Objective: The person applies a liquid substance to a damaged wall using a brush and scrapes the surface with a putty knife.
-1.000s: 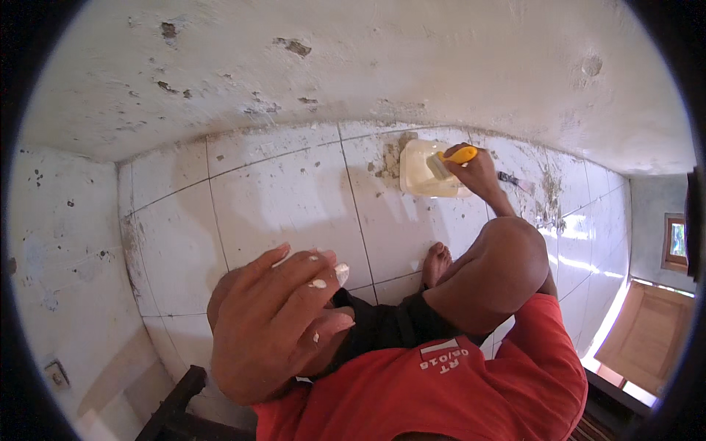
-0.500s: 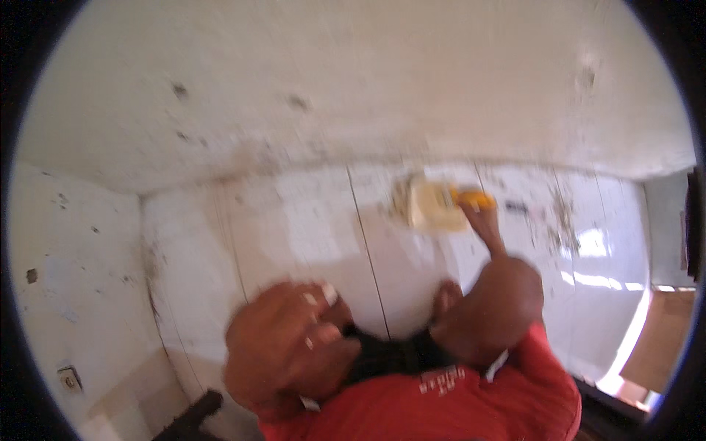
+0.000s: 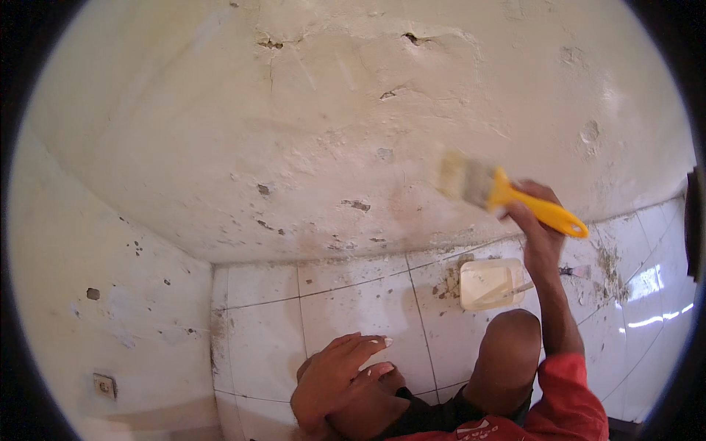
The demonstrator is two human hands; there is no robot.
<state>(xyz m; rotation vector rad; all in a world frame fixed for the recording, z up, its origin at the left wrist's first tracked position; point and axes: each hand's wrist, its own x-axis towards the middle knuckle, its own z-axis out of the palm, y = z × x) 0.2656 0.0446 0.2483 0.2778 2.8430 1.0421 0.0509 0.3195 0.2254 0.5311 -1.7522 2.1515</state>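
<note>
My right hand (image 3: 535,213) is closed round the yellow handle of a wide flat paintbrush (image 3: 474,181). The brush is lifted close to the wall, bristles pointing left; they are blurred, and I cannot tell whether they touch it. Below, a cream plastic tub (image 3: 464,290) stands on the floor, with pale liquid and what looks like a stick inside. My left hand (image 3: 340,375) lies over my left knee, fingers stretched out, holding nothing. White smears mark its fingertips.
The cream wall (image 3: 331,169) has cracks, holes and flaking patches. Crumbs and dust litter the white tiled floor (image 3: 353,316). A scraper (image 3: 575,271) lies right of the tub, partly behind my forearm. A power socket (image 3: 104,386) sits low on the left wall.
My right hand has risen from the tub to the wall, carrying the paintbrush. The view has tilted up, showing more wall. My left hand still rests at the knee.
</note>
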